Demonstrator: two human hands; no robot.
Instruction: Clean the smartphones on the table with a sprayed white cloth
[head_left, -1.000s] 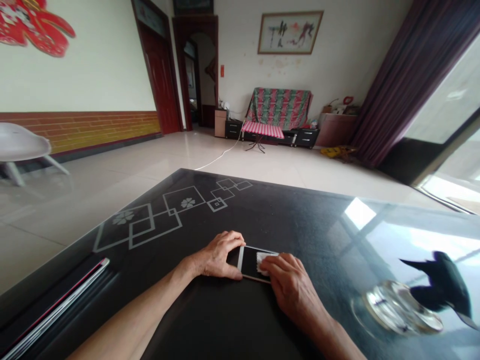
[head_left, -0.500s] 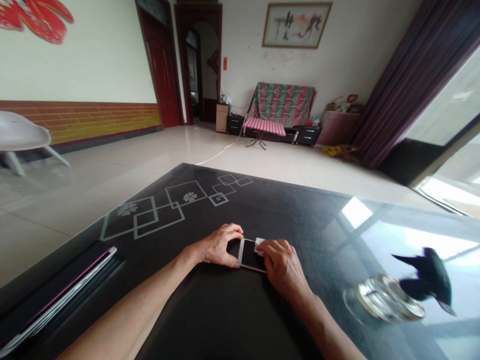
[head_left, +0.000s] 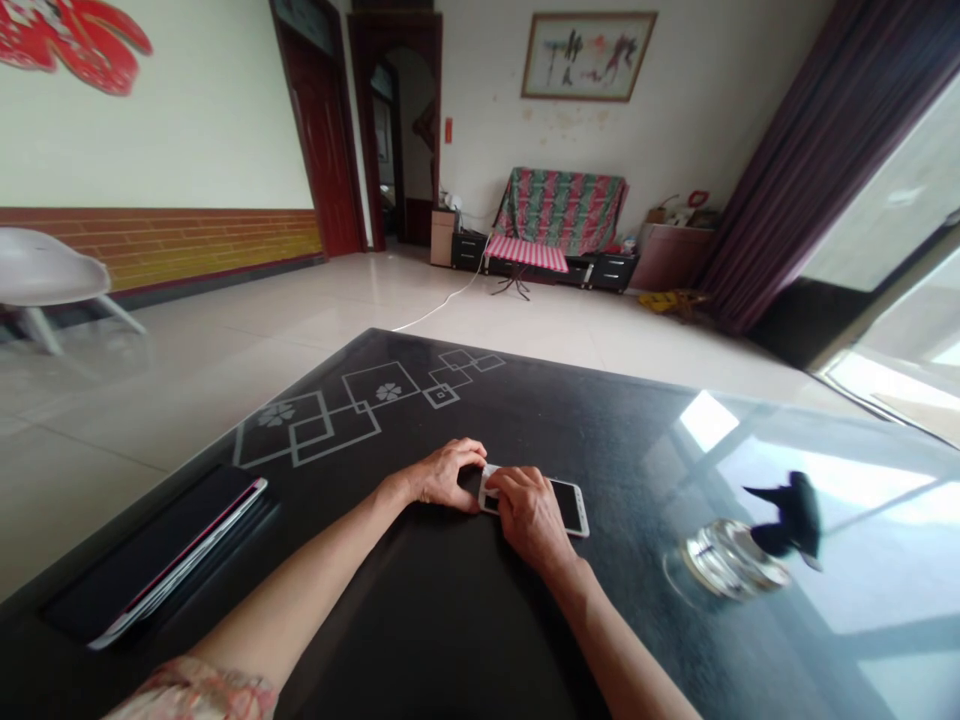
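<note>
A white-framed phone (head_left: 566, 503) with a dark screen lies flat on the black glass table (head_left: 465, 620). My left hand (head_left: 448, 474) grips the phone's left end, fingers curled over it. My right hand (head_left: 529, 512) lies on the left part of the screen, fingers pressed down together. Earlier a small white cloth showed under these fingers. It is hidden now. The phone's right half is uncovered.
A dark tablet (head_left: 161, 555) with a red edge lies at the table's left rim. A glass ashtray (head_left: 726, 570) stands to the right, a dark bird-shaped reflection beside it. Beyond the table are a tiled floor, a white chair (head_left: 45, 285) and a covered sofa (head_left: 559, 225).
My right hand has slid left across the screen toward my left hand, baring the phone's right half. The white cloth is no longer visible. The camera view shifted slightly.
</note>
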